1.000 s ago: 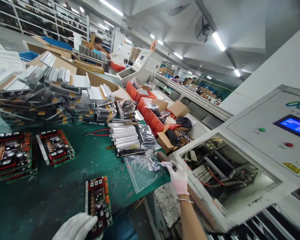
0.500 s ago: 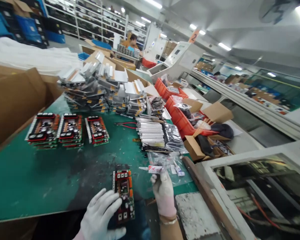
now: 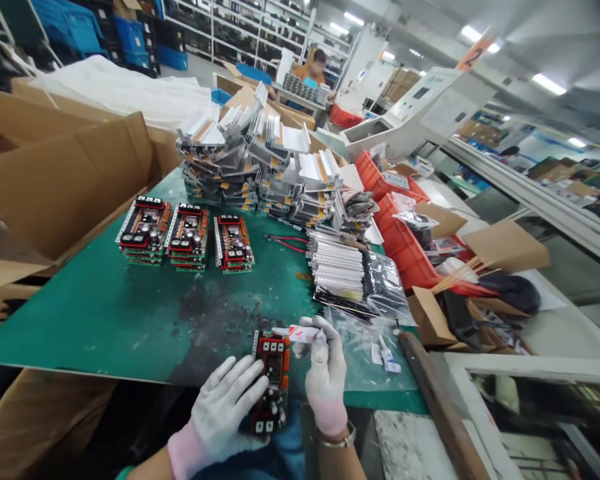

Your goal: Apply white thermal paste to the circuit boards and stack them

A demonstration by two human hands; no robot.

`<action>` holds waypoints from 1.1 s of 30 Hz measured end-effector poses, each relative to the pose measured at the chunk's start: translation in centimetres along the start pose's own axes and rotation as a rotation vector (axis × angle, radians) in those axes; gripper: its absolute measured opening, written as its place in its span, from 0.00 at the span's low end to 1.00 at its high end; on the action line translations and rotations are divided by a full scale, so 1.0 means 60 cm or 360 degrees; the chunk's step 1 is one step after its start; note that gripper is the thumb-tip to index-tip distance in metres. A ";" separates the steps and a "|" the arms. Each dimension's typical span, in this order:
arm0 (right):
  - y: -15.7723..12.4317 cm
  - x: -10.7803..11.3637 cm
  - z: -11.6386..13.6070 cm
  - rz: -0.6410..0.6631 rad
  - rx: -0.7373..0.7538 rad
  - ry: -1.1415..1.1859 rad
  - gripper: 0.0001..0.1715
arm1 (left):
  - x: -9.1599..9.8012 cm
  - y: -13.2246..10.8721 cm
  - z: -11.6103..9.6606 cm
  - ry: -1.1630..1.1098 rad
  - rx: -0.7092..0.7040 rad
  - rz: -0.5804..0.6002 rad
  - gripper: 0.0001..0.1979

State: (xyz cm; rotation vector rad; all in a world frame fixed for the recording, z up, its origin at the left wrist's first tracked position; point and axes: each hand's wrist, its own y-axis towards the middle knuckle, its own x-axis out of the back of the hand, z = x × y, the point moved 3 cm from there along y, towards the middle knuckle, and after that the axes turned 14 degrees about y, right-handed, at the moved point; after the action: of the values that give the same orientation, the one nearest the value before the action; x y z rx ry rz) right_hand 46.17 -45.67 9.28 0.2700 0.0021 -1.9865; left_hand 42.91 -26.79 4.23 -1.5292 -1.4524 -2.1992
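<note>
A circuit board (image 3: 276,363) with black, red and orange parts lies at the table's near edge, its lower end reaching past the edge. My left hand (image 3: 225,407), in a white glove, rests on its left side with fingers stretched out and the thumb by its lower end. In my gloved right hand (image 3: 327,373) is a small white glue tube (image 3: 305,334) with red print, closed between thumb and fingers. The tube lies nearly level, its nozzle pointing left over the board's upper end.
Stacked circuit boards (image 3: 143,233) stand at the left, with metal heat sinks (image 3: 230,163) piled behind. Red-handled pliers (image 3: 290,243) lie beside metal strips (image 3: 336,263). Another small tube (image 3: 390,359) sits on clear plastic at right. Orange crates (image 3: 405,247) and a wooden bar (image 3: 440,400) line the right.
My right hand has brought the tube left, from beside the board to over its upper end. My left hand stays on the board. The whole view has shifted.
</note>
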 end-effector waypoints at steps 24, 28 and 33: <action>0.005 0.010 0.029 0.0371 0.0701 -0.0779 0.11 | -0.007 0.004 -0.010 -0.0162 0.0199 -0.0209 0.26; -0.008 0.027 0.023 0.0227 0.0736 -0.0740 0.10 | -0.014 -0.003 -0.011 -0.0162 0.0221 -0.0190 0.26; -0.028 0.034 0.012 0.0181 0.0824 -0.0664 0.09 | -0.014 -0.001 -0.013 -0.0155 0.0248 -0.0203 0.26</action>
State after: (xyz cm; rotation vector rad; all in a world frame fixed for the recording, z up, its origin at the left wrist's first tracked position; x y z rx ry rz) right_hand 43.72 -46.92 9.39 0.1744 -0.7840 -1.8690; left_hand 42.77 -27.67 3.48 -1.5520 -1.7511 -2.0457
